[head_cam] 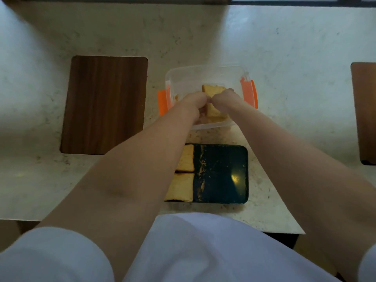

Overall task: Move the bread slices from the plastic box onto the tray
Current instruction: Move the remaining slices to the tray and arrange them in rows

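A clear plastic box (205,73) with orange clips stands on the counter beyond a dark tray (223,174). Both my hands reach into the box. My left hand (193,102) and my right hand (222,99) meet over a stack of toasted bread slices (213,89), fingers curled onto them. More bread (215,113) shows in the box between my wrists. Two bread slices (186,159) (181,187) lie on the tray's left side, partly hidden by my left forearm. Crumbs streak the tray's middle.
A dark wooden board (103,104) lies flat on the pale stone counter (295,58) to the left of the box. Another brown board (365,112) is cut off at the right edge. The counter's front edge runs just below the tray.
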Tool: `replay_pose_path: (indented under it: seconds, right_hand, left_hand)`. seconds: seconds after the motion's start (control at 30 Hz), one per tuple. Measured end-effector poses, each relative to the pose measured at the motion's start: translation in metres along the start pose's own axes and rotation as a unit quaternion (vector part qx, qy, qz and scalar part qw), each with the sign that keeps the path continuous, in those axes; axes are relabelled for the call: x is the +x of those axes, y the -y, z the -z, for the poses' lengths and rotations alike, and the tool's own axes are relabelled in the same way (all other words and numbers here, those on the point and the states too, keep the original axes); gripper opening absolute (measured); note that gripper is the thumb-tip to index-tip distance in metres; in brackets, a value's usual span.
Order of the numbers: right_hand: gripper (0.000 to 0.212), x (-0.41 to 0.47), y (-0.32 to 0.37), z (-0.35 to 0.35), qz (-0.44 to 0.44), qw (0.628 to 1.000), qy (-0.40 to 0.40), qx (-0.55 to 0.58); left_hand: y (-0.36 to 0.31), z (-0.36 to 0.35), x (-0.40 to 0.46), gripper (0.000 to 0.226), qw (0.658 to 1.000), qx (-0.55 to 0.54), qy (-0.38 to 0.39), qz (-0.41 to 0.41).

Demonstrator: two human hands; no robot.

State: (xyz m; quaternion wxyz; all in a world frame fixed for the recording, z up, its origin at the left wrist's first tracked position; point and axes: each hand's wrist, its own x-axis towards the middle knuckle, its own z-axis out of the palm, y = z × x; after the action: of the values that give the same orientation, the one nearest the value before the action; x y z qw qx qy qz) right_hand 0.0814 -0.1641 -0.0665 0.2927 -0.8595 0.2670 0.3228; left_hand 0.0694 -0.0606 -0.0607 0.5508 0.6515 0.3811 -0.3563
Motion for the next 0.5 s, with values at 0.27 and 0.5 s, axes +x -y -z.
replay_pose_path:
  seconds: [0.27,0.5]
  right_hand:
    - [0.05,-0.015,-0.001,0.024,0.015,0.995,0.046,0.088]
    - [0.057,-0.053,-0.005,0.056,0.133,0.983,0.002,0.13]
  left_hand:
    - [-0.002,0.006,-0.012,0.018,0.996,-0.051,0.06,-0.033]
    - [-0.004,0.033,-0.05,0.028,0.97,-0.122,0.158,-0.141]
